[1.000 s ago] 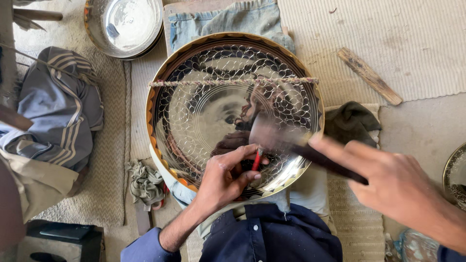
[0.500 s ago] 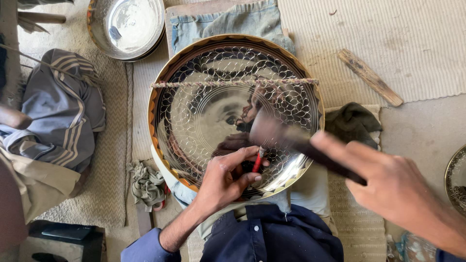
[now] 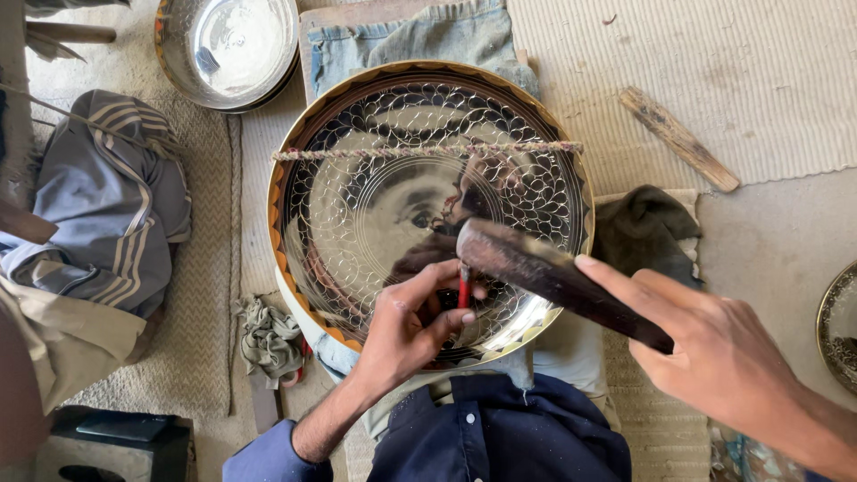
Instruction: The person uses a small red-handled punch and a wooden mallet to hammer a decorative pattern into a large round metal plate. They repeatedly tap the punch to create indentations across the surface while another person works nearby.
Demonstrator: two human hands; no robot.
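A large round shiny metal tray [image 3: 357, 205] with an engraved scale pattern and an orange-brown rim lies in front of me, a twisted cord [image 3: 420, 152] stretched across its upper part. My left hand [image 3: 406, 330] pinches a small red-handled chisel [image 3: 463, 291] upright on the tray's lower right area. My right hand [image 3: 714, 353] grips a dark hammer [image 3: 544, 272], whose head sits right above the chisel's top.
A smaller metal bowl [image 3: 234, 45] rests at the top left. A grey striped garment [image 3: 116, 214] lies left, a crumpled rag [image 3: 268, 339] at the lower left, a dark cloth [image 3: 647, 228] and a wooden stick [image 3: 680, 138] right. Another tray's edge [image 3: 839, 330] shows far right.
The hammer head has come down from the tray's right side to just above the red chisel. My left hand has stayed put on the chisel.
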